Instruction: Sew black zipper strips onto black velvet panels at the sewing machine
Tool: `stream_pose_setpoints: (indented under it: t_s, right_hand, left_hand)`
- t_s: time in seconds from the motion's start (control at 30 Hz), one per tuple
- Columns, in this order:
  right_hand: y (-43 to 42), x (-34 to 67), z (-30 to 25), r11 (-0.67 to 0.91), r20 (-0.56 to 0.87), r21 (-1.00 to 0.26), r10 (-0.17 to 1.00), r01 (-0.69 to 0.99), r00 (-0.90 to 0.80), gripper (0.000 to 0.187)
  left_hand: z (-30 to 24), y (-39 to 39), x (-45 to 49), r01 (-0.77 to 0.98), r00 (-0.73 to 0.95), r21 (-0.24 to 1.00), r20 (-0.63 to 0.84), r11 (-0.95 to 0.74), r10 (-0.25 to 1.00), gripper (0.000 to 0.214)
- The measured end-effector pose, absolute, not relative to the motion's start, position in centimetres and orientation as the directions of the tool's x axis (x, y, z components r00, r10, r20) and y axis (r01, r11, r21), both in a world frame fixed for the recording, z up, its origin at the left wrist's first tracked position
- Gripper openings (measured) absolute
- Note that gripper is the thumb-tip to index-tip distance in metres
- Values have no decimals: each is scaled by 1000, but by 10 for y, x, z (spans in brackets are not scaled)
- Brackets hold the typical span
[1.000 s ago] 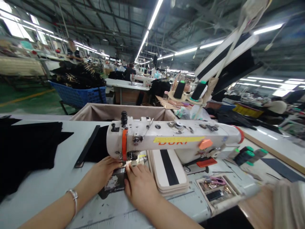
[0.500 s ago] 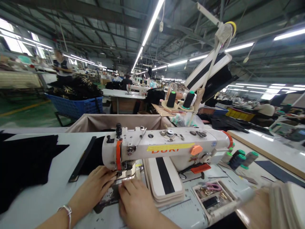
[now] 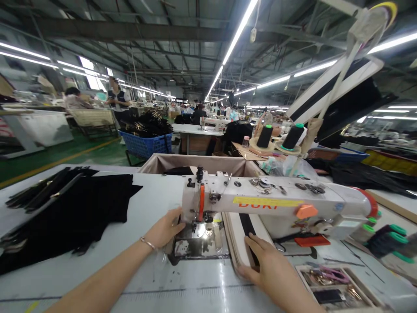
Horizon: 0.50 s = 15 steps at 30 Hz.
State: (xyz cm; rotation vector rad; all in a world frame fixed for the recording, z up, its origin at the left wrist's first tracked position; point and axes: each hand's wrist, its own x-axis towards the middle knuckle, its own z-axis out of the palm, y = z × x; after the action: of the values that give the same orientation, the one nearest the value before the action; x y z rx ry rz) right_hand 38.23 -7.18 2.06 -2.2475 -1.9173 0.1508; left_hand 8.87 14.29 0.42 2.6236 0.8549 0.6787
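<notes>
Reaching in at the sewing machine (image 3: 276, 202).
Right hand (image 3: 272, 271) is lying open on striped panels (image 3: 240, 237) (gripping nothing); left hand (image 3: 166, 227), half-curled, is touching the machine.

Factory hall: ceiling strip lights (image 3: 239, 30), green floor (image 3: 81, 152), windows (image 3: 89, 74) maybe far left.

Sewing mach. (image 3: 273, 202) off-white w/ orange lever (image 3: 201, 202), yellow label (image 3: 267, 201), red lettering. Fabric pile (image 3: 74, 213) black. Panel stack (image 3: 241, 226) cream w/ one black stripe. Counter (image 3: 153, 204) pale grey. Crate (image 3: 148, 145) blue. Thread cones (image 3: 265, 135) black, green bases. Floor (image 3: 81, 154) green, yellow line (image 3: 61, 161).
</notes>
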Motion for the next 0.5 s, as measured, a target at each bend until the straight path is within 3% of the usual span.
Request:
stream_pose_setpoints:
  t_s: [0.13,0.5]
  right_hand:
    - [-73,376,40,-107,13,-170,994,980,111,60]
    - [-69,378,52,-28,-24,-59,999,998,27,58]
  left_hand:
    - [4,103,55,500,688,537,231,-680,688,35]
    - [-17,17,66,489,594,675,206,-553,777,37]
